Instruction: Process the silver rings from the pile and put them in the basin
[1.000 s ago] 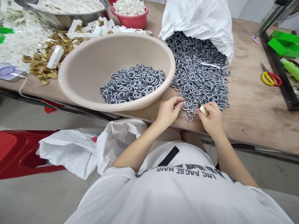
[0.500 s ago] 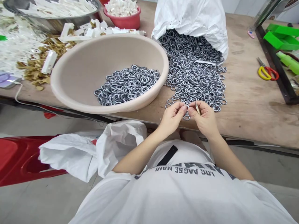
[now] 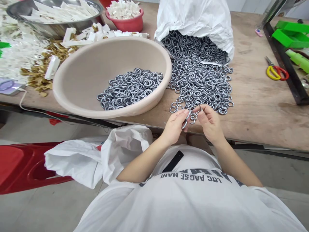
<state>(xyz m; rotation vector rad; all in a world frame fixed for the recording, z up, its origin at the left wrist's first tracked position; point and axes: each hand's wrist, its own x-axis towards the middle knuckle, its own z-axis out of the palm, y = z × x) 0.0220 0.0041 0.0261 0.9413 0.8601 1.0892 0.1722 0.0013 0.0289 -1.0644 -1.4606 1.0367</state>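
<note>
My left hand pinches a grey metal ring between thumb and fingers, just off the near end of a spilled pile of similar rings. My right hand sits close beside it, above the pile's edge. Its fingertips hold a thin, pale flat piece, seen nearly edge-on and partly hidden by the fingers. To the left, a beige plastic basin holds a heap of the same rings. The pile spills from a white sack.
The wooden table's near edge runs just beyond my hands. Further off are a steel bowl, a red bowl, white and brass pieces, red-and-yellow scissors and green objects. A white bag lies on a red object below.
My hands have moved closer together. The left hand now shows a ring held at its fingertips, and the pale piece in the right hand has turned edge-on.
</note>
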